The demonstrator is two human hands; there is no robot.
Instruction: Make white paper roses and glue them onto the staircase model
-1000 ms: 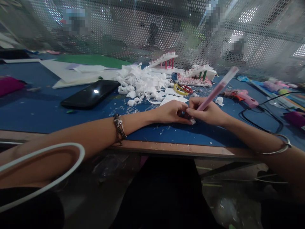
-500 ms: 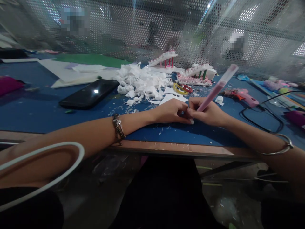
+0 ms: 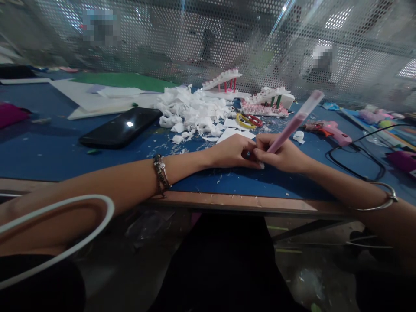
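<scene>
My right hand (image 3: 283, 154) rests on the blue table (image 3: 48, 151) with its fingers wrapped round a pink knife-like tool (image 3: 296, 119), whose handle slants up to the right. My left hand (image 3: 233, 152) lies beside it, fingers curled and pinched against the tool's tip, pressing on something small and white that I cannot make out. Both hands touch each other near the table's front edge. A beaded bracelet is on my left wrist, a metal bangle on my right forearm.
A heap of white foam scraps (image 3: 195, 112) lies behind the hands, a black phone (image 3: 121, 128) to the left, white sheets (image 3: 97, 100) farther back. Small foam models (image 3: 267, 103), a pink glue gun (image 3: 331, 131) with black cable (image 3: 357, 161) and a perforated screen (image 3: 208, 39) stand behind.
The hands have stayed nearly still. The small white bit seen under the fingertips a second ago is now mostly covered by them.
</scene>
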